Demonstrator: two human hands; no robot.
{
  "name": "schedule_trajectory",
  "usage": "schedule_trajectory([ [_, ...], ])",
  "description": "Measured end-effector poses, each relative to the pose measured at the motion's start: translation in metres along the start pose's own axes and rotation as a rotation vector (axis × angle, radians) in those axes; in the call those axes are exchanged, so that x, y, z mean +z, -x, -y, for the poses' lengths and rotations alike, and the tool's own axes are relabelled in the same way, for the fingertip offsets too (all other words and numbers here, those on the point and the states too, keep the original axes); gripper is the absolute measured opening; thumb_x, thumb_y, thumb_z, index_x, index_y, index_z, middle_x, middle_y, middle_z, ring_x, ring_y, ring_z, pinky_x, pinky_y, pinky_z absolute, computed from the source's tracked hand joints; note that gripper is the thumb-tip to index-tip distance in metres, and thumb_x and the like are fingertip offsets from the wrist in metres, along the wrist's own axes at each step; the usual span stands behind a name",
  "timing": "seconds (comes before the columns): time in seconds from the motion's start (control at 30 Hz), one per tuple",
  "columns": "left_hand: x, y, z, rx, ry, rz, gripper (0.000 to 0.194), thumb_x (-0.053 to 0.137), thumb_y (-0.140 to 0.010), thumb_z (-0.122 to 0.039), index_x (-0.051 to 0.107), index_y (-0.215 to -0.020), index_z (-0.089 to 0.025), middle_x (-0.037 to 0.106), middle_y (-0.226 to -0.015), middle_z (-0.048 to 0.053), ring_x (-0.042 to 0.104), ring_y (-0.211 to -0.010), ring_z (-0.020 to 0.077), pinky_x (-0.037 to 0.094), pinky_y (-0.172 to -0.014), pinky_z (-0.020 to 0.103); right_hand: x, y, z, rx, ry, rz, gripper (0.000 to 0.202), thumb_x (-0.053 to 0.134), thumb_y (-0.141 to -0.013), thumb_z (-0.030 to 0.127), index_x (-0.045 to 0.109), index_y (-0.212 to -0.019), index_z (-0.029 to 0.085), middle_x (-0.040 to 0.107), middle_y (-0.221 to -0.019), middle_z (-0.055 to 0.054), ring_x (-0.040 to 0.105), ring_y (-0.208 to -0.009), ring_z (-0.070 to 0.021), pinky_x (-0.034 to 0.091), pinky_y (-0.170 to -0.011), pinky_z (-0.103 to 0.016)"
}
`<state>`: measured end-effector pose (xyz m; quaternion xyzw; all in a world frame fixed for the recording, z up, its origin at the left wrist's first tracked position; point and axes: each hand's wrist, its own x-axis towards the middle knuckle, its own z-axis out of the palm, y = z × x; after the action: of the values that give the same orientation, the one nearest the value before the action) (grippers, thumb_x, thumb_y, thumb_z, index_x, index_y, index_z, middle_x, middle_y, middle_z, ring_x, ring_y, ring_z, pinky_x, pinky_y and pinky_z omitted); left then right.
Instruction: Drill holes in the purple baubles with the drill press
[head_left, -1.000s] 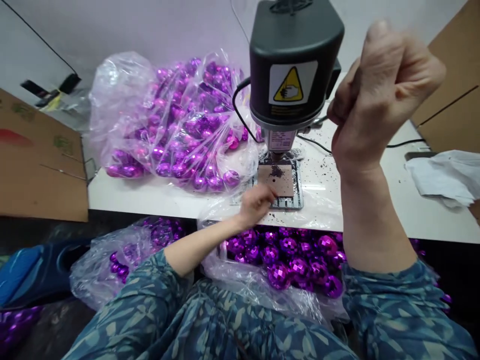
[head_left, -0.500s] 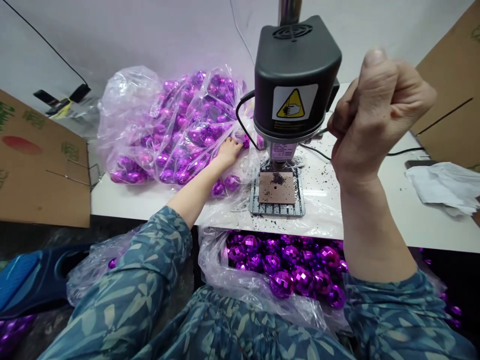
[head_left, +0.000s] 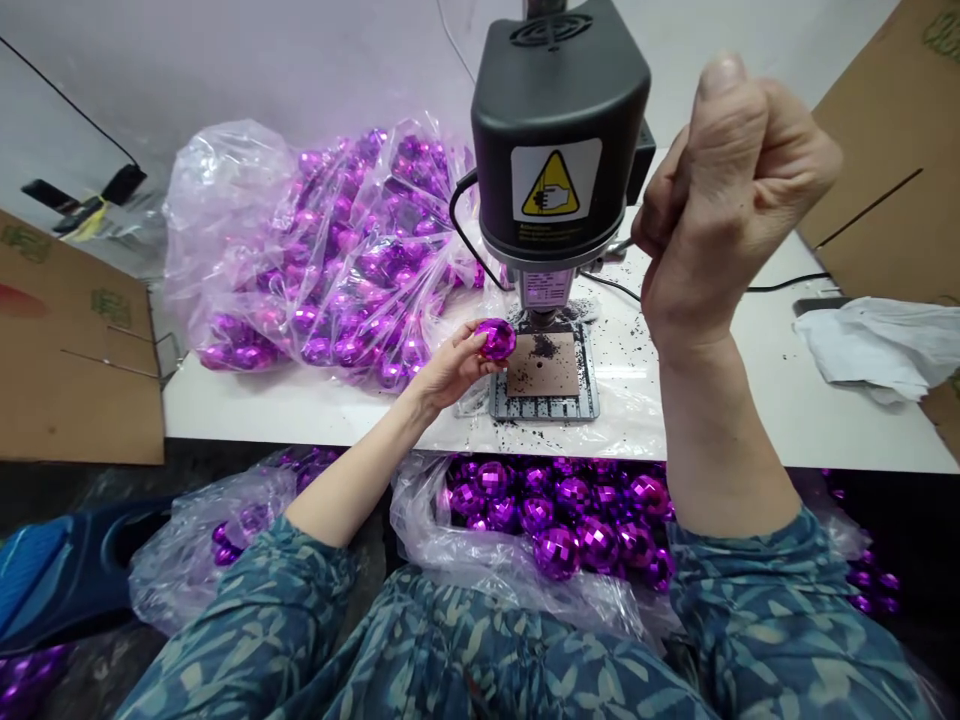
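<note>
My left hand [head_left: 455, 365] is closed on a shiny purple faceted ball [head_left: 496, 340], pinched between thumb and fingers. It holds the ball just left of a brown square board [head_left: 555, 372] that has a small dark hole. That board lies on the metal base [head_left: 544, 408] of a black bench drill press [head_left: 559, 130]. Raised at the right of the drill head, my right hand [head_left: 731, 200] is curled into a fist around the end of the machine's lever [head_left: 616, 250], whose grip the fingers hide. Behind my left hand, a clear plastic bag [head_left: 232, 190] bulges with similar purple balls.
Below the table edge, a plastic-lined container holds many purple balls [head_left: 559, 552]. Dark shavings litter the white table [head_left: 630, 385]. A white cloth [head_left: 877, 345] lies at right. Cardboard boxes [head_left: 75, 380] flank both sides, and a blue plastic object [head_left: 67, 565] sits lower left.
My left hand has come out of the bag toward me and right, now with a purple ball in it. My right hand keeps its grip beside the drill head. The view has shifted slightly.
</note>
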<state>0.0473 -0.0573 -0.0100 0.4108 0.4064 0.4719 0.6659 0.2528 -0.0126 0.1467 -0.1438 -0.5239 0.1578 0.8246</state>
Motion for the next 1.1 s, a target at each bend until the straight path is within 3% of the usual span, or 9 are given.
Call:
schedule_trajectory([
  [0.1,0.010,-0.007,0.015,-0.038,0.056,-0.056,0.044,0.086,-0.081,-0.042,0.063,-0.113,-0.023,0.077,-0.114,0.008,0.077,-0.095,0.0181,0.066,-0.083,0.033,0.000,0.001,0.001,-0.011,-0.039,0.003,0.054,0.071,-0.081,0.056,0.038,-0.056,0.022,0.033,-0.042,0.010,0.024,-0.033,-0.0038,0.021,-0.039,-0.027],
  [0.27,0.020,-0.012,0.015,-0.122,0.157,-0.085,0.030,0.064,-0.097,-0.044,0.067,-0.112,-0.018,0.078,-0.117,0.015,0.076,-0.112,0.0269,0.067,-0.086,0.038,0.000,0.001,0.001,-0.023,0.054,0.004,0.056,0.065,-0.081,0.061,0.032,-0.057,0.023,0.029,-0.043,0.011,0.023,-0.033,-0.0037,0.021,-0.039,-0.026],
  [0.4,0.017,-0.007,0.014,-0.125,0.093,-0.046,0.044,0.056,-0.100,-0.059,0.068,-0.113,-0.018,0.076,-0.123,0.016,0.075,-0.114,0.0266,0.066,-0.080,0.036,0.000,0.000,-0.002,-0.054,-0.037,0.009,0.054,0.068,-0.084,0.056,0.036,-0.057,0.022,0.031,-0.043,0.010,0.023,-0.033,-0.0036,0.021,-0.038,-0.027],
  [0.53,0.009,-0.001,0.015,-0.081,0.029,-0.053,0.045,0.069,-0.093,-0.061,0.068,-0.115,-0.022,0.077,-0.117,0.013,0.075,-0.104,0.0230,0.063,-0.074,0.032,0.001,0.000,-0.002,-0.063,-0.035,0.016,0.055,0.068,-0.084,0.055,0.034,-0.057,0.021,0.029,-0.043,0.011,0.023,-0.033,-0.0025,0.024,-0.043,-0.025],
  [0.7,0.007,0.002,0.013,-0.132,0.061,-0.031,0.051,0.053,-0.099,-0.066,0.068,-0.111,-0.018,0.078,-0.109,0.014,0.074,-0.087,0.0203,0.063,-0.073,0.033,0.002,0.001,0.000,-0.030,0.038,0.004,0.055,0.063,-0.083,0.059,0.031,-0.059,0.022,0.030,-0.044,0.011,0.025,-0.034,-0.0023,0.025,-0.044,-0.024],
  [0.8,0.010,0.003,0.019,-0.069,0.034,-0.059,0.047,0.069,-0.092,-0.062,0.066,-0.114,-0.020,0.077,-0.109,0.010,0.073,-0.082,0.0162,0.060,-0.069,0.028,0.002,0.001,0.001,-0.022,0.030,-0.006,0.056,0.064,-0.081,0.063,0.030,-0.058,0.024,0.029,-0.043,0.011,0.024,-0.034,-0.0030,0.022,-0.043,-0.027],
  [0.9,0.013,0.001,0.029,0.056,-0.069,-0.092,0.057,0.085,-0.080,-0.059,0.061,-0.116,-0.022,0.076,-0.105,0.006,0.069,-0.072,0.0124,0.055,-0.061,0.025,0.002,0.002,0.002,0.001,-0.019,-0.007,0.054,0.067,-0.079,0.060,0.032,-0.059,0.024,0.031,-0.043,0.011,0.025,-0.034,-0.0048,0.021,-0.042,-0.028],
  [1.1,0.017,-0.011,0.047,0.181,-0.281,-0.103,0.056,0.084,-0.082,-0.056,0.060,-0.119,-0.021,0.077,-0.108,0.008,0.072,-0.078,0.0155,0.054,-0.062,0.026,0.003,0.002,0.002,-0.038,0.065,-0.015,0.057,0.061,-0.080,0.066,0.029,-0.059,0.025,0.028,-0.044,0.011,0.023,-0.034,-0.0051,0.026,-0.042,-0.028],
])
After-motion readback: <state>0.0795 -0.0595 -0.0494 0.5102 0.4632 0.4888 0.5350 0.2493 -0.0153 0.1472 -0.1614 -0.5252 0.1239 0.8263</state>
